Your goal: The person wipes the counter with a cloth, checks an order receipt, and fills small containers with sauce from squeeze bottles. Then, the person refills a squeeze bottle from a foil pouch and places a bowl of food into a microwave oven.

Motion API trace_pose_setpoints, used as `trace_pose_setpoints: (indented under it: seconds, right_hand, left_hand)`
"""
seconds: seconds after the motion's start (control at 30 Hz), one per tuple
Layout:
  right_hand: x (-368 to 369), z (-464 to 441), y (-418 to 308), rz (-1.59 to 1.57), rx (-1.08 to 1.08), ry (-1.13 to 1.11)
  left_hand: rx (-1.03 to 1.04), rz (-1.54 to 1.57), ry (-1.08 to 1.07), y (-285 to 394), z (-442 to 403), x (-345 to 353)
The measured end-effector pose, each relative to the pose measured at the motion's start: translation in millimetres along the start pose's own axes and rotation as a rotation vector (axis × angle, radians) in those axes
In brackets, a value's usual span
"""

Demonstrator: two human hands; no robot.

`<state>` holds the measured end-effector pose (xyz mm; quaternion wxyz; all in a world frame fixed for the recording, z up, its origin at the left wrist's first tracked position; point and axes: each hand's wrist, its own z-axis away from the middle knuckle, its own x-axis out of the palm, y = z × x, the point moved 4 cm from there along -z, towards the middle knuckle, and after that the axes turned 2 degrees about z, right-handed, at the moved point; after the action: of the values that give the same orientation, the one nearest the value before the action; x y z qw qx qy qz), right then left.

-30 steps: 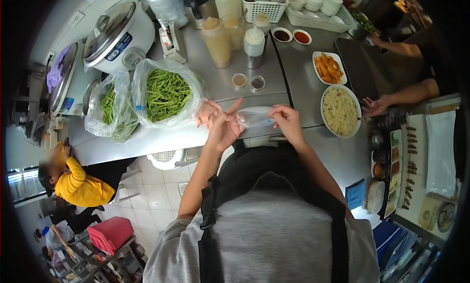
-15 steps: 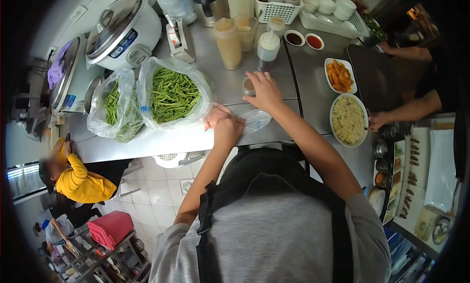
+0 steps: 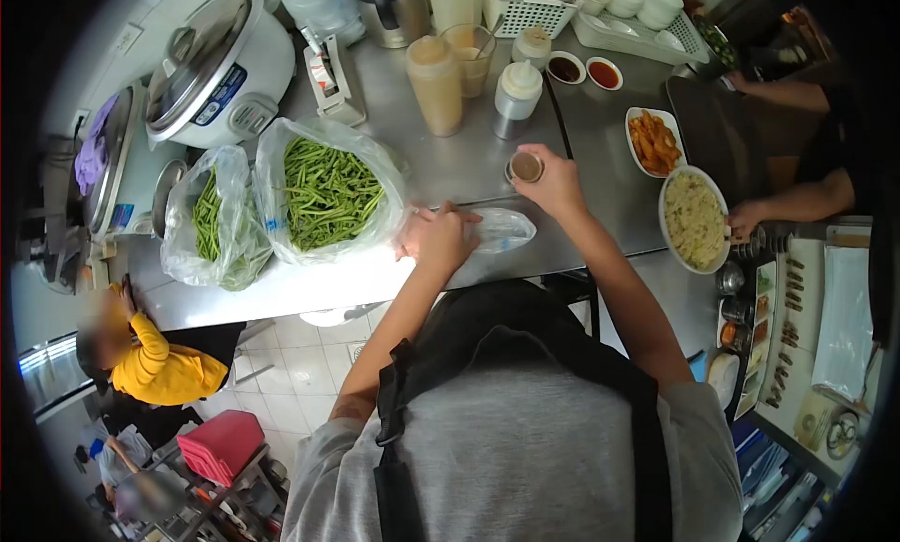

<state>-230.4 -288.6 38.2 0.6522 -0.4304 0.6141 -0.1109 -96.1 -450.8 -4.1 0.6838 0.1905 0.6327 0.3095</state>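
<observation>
My right hand [image 3: 553, 183] grips a small round cup of brown sauce [image 3: 526, 166], and the cups overlap so I cannot tell whether one or two are held. Fingers of my left hand [image 3: 449, 236] rest on the open end of a clear plastic bag [image 3: 506, 231] lying on the steel counter [image 3: 441, 174]. Beside that hand is a pinkish item [image 3: 410, 233], partly hidden under the fingers. Two plastic bags of green beans [image 3: 329, 193] stand to the left. Squeeze bottles [image 3: 434, 87] are above the sauce cup.
A rice cooker [image 3: 211, 73] sits at the back left. On the right are a dish of orange food [image 3: 654, 142] and a bowl of fried rice [image 3: 694, 219], touched by a co-worker's hand [image 3: 747, 220]. A person in yellow [image 3: 169, 359] is at the lower left.
My right hand left the bag, reached the sauce cups and now holds one to the right of their old spot. The bag lies on the counter. The co-worker's hand has taken hold of the rice bowl.
</observation>
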Motion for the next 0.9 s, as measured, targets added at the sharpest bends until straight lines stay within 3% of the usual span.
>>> trace_pose_setpoints:
  seconds: [0.2, 0.3, 0.4, 0.6, 0.7, 0.73, 0.83, 0.87, 0.9]
  right_hand:
    - [-16, 14, -30, -0.196, 0.106, -0.086]
    - [0, 26, -39, -0.238, 0.025, -0.197]
    - [28, 36, -20, -0.190, -0.135, -0.044]
    - [22, 28, -23, 0.118, -0.278, -0.009]
    - [-14, 2, -30, 0.119, -0.254, -0.097]
    - [-45, -18, -30, -0.115, -0.118, -0.111]
    - [-117, -114, 22, -0.388, -0.064, 0.161]
    - [-140, -155, 43, -0.469, 0.050, 0.227]
    - [-164, -194, 55, -0.228, -0.041, 0.294]
  left_hand:
    - [0.007, 0.022, -0.075, 5, -33, 0]
    - [0.010, 0.083, -0.030, 8, -46, -1]
    - [0.286, 0.098, -0.004, 19, -57, -10]
    - [0.083, 0.391, -0.070, 22, -66, -26]
    - [0.113, 0.301, 0.015, 26, -70, -21]
    - [0.126, 0.267, 0.027, 27, -69, -20]
    - [0.218, 0.157, 0.133, 32, -69, -22]
    - [0.251, 0.116, 0.173, 35, -67, -23]
    - [0.211, 0.132, 0.167, 37, -67, -23]
